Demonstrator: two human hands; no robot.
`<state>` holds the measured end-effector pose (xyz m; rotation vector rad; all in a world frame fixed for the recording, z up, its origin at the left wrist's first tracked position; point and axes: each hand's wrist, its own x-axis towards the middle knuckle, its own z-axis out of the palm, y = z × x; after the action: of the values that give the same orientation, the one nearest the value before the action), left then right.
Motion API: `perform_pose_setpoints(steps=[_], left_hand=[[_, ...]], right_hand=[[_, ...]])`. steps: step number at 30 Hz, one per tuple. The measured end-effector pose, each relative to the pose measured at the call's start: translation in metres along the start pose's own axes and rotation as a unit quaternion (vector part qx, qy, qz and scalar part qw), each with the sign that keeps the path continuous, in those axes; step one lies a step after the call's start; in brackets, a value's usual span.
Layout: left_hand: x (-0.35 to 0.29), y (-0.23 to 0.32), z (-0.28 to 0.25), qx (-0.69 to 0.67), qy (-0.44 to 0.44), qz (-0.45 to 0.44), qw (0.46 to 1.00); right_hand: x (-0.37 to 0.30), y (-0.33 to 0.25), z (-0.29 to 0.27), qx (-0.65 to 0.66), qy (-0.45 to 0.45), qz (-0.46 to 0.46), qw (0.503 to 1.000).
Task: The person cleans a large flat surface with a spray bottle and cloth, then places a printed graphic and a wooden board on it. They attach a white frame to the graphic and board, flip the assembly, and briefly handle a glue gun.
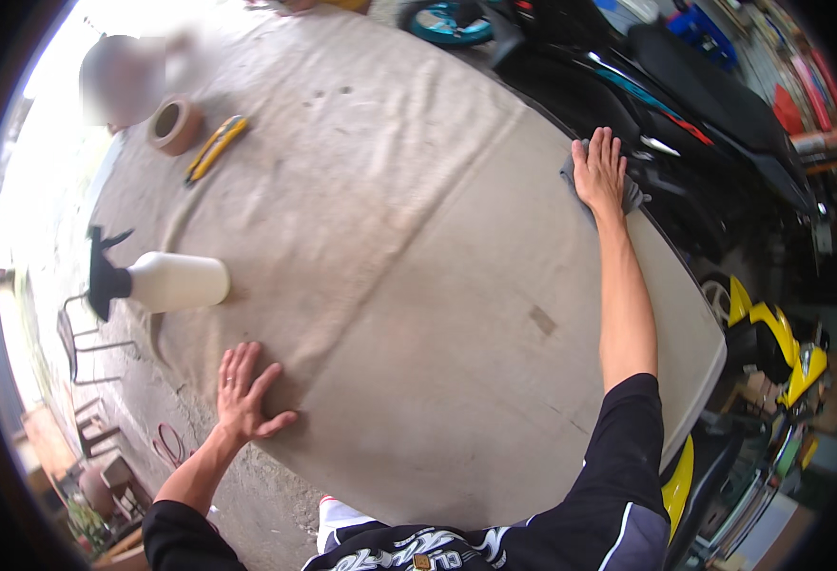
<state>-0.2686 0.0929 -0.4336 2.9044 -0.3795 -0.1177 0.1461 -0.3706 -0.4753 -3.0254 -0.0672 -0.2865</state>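
A large beige panel (457, 381) lies in front of me, with wrinkled beige fabric (342, 171) over its far left part. My right hand (600, 176) lies flat, fingers stretched, on a dark grey cloth (632, 197) at the panel's far right edge. The palm covers most of the cloth. My left hand (247, 395) rests open with fingers spread at the near left, beside the fabric's edge. Closest to it is a white spray bottle (181, 282) with a black trigger head, lying on its side. Farther off are a yellow utility knife (217, 149) and a brown tape roll (176, 126).
A black motorbike (666, 105) stands close along the panel's right side. Yellow bodywork (804, 371) of another vehicle shows at the lower right. A chair (86, 343) stands on the left, and a blurred person (122, 81) is at the far left.
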Motion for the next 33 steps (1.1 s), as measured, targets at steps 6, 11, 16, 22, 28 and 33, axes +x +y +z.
perform_pose_setpoints(steps=[6, 11, 16, 22, 28, 33], left_hand=[[-0.003, -0.009, -0.008, -0.031, -0.012, -0.013, 0.999], [-0.013, -0.013, -0.008, -0.056, 0.007, -0.017, 0.998], [-0.017, -0.015, -0.008, -0.061, 0.027, -0.010, 0.998], [-0.019, -0.015, -0.002, -0.065, 0.038, -0.013, 0.997], [-0.016, -0.012, -0.002, -0.071, 0.067, 0.001, 0.995], [-0.012, -0.007, -0.001, -0.175, 0.132, 0.047, 0.975]], right_hand=[[0.045, -0.074, 0.011, -0.066, -0.027, -0.048, 0.996], [0.034, -0.099, 0.014, -0.057, -0.041, -0.131, 0.989], [0.004, -0.120, 0.010, -0.061, -0.056, -0.139, 0.987], [-0.057, -0.157, 0.017, -0.068, 0.001, -0.178, 0.982], [-0.185, -0.216, -0.009, 0.012, 0.038, -0.193, 0.980], [-0.325, -0.277, -0.059, 0.108, 0.019, -0.198, 0.974]])
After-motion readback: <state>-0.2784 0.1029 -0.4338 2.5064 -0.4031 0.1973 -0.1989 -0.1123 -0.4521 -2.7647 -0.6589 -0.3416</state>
